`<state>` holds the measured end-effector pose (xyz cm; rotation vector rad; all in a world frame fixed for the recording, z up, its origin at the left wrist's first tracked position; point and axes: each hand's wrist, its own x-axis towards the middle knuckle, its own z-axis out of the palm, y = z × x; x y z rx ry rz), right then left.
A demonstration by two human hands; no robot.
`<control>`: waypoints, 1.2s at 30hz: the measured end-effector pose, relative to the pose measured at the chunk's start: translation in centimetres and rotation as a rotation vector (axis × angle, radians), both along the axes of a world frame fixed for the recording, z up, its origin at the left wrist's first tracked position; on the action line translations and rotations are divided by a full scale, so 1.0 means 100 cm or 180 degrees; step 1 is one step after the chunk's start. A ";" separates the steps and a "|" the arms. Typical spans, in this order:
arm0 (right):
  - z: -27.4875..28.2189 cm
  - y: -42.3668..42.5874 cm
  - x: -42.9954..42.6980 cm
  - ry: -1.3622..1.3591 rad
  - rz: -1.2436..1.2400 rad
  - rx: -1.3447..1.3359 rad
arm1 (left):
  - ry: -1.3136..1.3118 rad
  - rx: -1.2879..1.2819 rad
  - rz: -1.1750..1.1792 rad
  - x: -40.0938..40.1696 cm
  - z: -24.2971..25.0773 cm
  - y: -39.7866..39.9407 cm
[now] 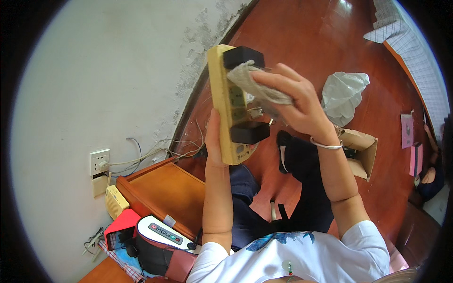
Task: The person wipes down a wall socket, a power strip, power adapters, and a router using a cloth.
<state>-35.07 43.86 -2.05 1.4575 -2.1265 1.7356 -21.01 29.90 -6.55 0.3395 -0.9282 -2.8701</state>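
In my left hand [214, 141] I grip a yellowed power strip [220, 106] by its lower part, holding it up nearly vertical. Black plug adapters [243, 57] sit at its top end and near its lower end, with socket holes [238, 102] between them. A folded grey cloth [253, 83] is pinched in my right hand [300, 100]. The cloth lies against the strip's socket face, just below the upper adapter, and hides part of it. A small white plug [256, 112] shows behind the strip; whether it touches the strip I cannot tell.
A wall socket [99, 162] with cables is at left, above a yellowish router [116, 202]. Beside my left arm stands a wooden cabinet [166, 187], near a white-topped device with buttons [166, 231]. A plastic bag [345, 99] and cardboard box [368, 155] lie right. Another person's hand [429, 175] appears far right.
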 end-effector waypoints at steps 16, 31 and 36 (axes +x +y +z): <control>-0.018 -0.003 0.010 0.0716 -0.0204 0.0869 | -0.0297 0.0145 -0.0042 -0.001 -0.002 0.002; -0.024 -0.010 0.006 0.1160 -0.0679 0.1013 | -0.0832 0.0005 -0.0139 0.004 0.005 0.000; -0.015 -0.001 0.024 0.0814 0.0571 0.1013 | -0.0852 0.0069 -0.0027 0.005 0.010 -0.002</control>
